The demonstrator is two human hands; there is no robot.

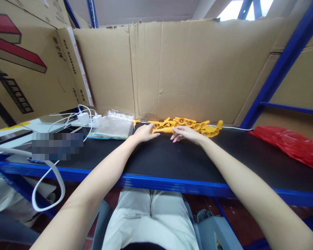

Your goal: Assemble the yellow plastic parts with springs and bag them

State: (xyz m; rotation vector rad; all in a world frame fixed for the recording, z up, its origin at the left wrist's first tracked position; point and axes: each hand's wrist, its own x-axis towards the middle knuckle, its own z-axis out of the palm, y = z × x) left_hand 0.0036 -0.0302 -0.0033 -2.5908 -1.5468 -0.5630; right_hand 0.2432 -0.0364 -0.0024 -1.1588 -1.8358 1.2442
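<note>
A slim yellow plastic piece [166, 130] with a ribbed-looking body spans the gap between my two hands, lying sideways just above the black tabletop [169, 159]. My left hand [145, 132] is closed around its left end. At the right end, the thumb and forefinger of my right hand [186, 133] pinch it, with the other fingers loosely curled. Right behind my hands is a pile of yellow plastic parts [190, 123], several with round cup-shaped ends. One more yellow part [137, 122] with a dark tip lies left of the pile. My fingers hide some of the held piece.
Left of my hands lies a clear plastic bag [113, 125]. Beyond it are white chargers [83, 118] with tangled cables and a blurred-out object [57, 146]. A red plastic bag [289, 142] lies at right. A cardboard wall [185, 69] closes the back; blue rails [169, 182] edge the table.
</note>
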